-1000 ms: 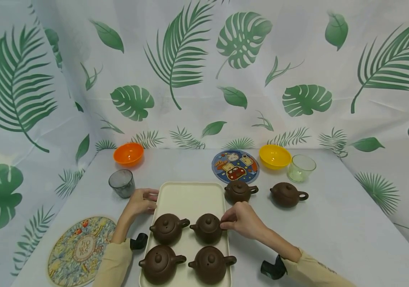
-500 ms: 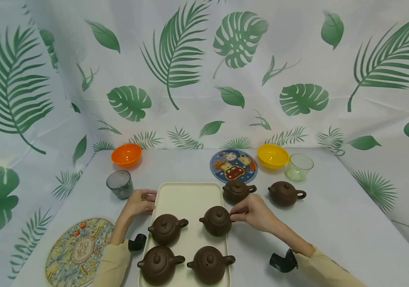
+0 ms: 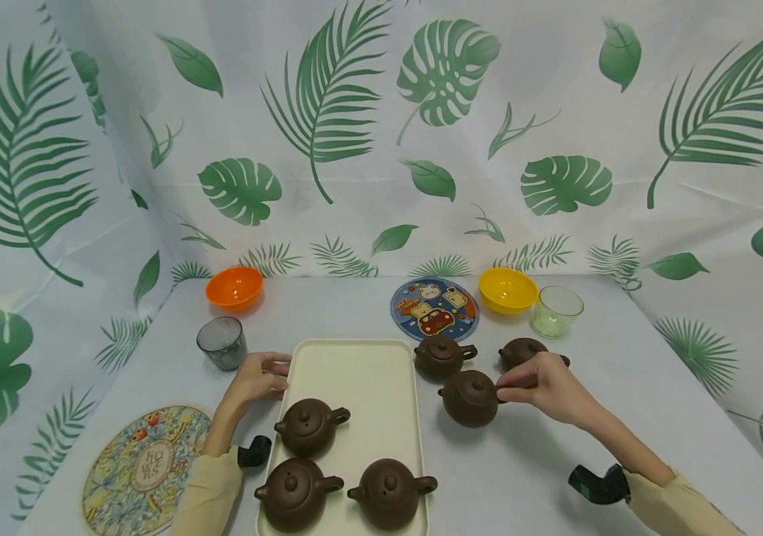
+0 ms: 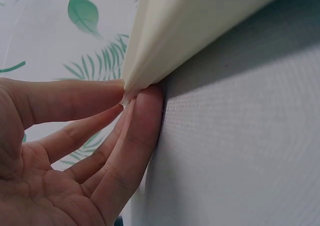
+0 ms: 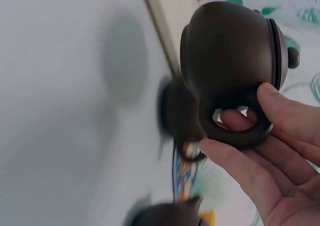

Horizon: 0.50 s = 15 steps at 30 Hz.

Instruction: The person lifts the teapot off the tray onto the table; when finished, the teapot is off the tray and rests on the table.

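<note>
Teapot (image 3: 471, 402) hung above the table (image 3: 488, 484), right of the tray (image 3: 352, 368). Right hand (image 3: 555, 391) pinched only its handle; a tilt could have knocked the neighbouring teapot (image 3: 439, 359). Left hand (image 3: 257, 380) pinched the tray's edge.

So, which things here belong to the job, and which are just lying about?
Likely in the job: held teapot, tray, three teapots on it, two other teapots off it.

Seemingly just lying about: orange bowl, yellow bowl, grey glass, green glass, blue mat, patterned mat.
</note>
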Each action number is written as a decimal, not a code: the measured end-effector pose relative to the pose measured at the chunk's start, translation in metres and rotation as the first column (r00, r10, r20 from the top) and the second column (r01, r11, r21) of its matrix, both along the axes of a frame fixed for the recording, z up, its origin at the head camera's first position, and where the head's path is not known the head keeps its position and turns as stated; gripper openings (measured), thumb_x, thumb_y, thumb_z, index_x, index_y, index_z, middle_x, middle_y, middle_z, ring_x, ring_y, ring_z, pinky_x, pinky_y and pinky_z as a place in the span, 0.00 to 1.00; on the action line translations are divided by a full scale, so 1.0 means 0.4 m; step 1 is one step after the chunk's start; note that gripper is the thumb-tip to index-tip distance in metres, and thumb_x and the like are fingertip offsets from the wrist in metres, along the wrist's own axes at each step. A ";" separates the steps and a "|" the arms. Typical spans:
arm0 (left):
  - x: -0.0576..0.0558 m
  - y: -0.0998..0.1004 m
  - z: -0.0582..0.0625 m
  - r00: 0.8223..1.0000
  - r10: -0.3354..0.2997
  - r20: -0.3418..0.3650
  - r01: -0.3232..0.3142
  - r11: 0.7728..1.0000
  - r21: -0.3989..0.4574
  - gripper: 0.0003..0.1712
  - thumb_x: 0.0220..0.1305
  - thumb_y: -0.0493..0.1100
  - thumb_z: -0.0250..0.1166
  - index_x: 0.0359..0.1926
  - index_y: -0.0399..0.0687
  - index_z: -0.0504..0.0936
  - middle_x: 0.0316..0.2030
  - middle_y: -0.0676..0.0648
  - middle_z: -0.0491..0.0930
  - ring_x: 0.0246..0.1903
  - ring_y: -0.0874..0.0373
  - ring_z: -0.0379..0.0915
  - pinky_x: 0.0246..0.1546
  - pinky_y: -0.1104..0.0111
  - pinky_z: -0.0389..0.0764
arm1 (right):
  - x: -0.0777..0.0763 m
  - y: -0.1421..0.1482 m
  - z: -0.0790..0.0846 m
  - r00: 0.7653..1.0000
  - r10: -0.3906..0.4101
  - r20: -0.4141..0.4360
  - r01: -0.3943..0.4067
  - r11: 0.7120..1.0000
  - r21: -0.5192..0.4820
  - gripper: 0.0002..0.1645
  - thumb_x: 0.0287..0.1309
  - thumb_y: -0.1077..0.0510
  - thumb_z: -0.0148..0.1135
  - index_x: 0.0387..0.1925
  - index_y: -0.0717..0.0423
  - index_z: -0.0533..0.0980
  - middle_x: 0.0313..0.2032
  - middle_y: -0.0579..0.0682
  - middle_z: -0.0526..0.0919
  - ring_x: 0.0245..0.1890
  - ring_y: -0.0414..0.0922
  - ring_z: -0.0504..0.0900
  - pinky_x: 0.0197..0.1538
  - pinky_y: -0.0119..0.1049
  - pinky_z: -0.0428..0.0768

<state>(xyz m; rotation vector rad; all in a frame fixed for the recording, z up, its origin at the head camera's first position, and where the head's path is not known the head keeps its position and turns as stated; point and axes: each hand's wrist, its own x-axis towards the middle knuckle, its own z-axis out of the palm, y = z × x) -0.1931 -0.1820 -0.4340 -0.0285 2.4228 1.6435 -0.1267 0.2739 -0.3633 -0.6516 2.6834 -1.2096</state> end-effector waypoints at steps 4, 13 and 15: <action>0.000 0.002 -0.001 1.000 0.000 0.000 0.000 1.000 0.001 0.30 0.45 0.23 0.63 0.55 0.26 0.75 0.39 0.33 0.81 0.27 0.55 0.79 0.27 0.63 0.85 | 0.015 0.052 -0.009 1.000 -0.003 -0.015 0.003 1.000 -0.001 0.09 0.53 0.64 0.67 0.35 0.67 0.84 0.29 0.52 0.87 0.29 0.38 0.85 0.32 0.30 0.83; 0.000 0.000 -0.003 1.000 -0.006 -0.011 0.006 1.000 0.013 0.30 0.45 0.23 0.63 0.55 0.25 0.75 0.39 0.32 0.81 0.27 0.54 0.80 0.28 0.62 0.85 | 0.028 0.158 -0.030 0.998 -0.011 -0.057 0.012 1.000 0.017 0.08 0.53 0.65 0.67 0.35 0.68 0.84 0.30 0.51 0.88 0.29 0.36 0.85 0.31 0.30 0.83; 0.001 0.000 -0.002 1.000 -0.005 -0.008 0.005 1.000 0.013 0.30 0.45 0.23 0.63 0.55 0.25 0.75 0.39 0.31 0.81 0.27 0.54 0.80 0.28 0.61 0.85 | 0.030 0.180 -0.033 0.998 -0.019 -0.060 0.021 1.000 0.022 0.08 0.53 0.65 0.66 0.35 0.68 0.84 0.30 0.51 0.88 0.29 0.36 0.85 0.31 0.29 0.82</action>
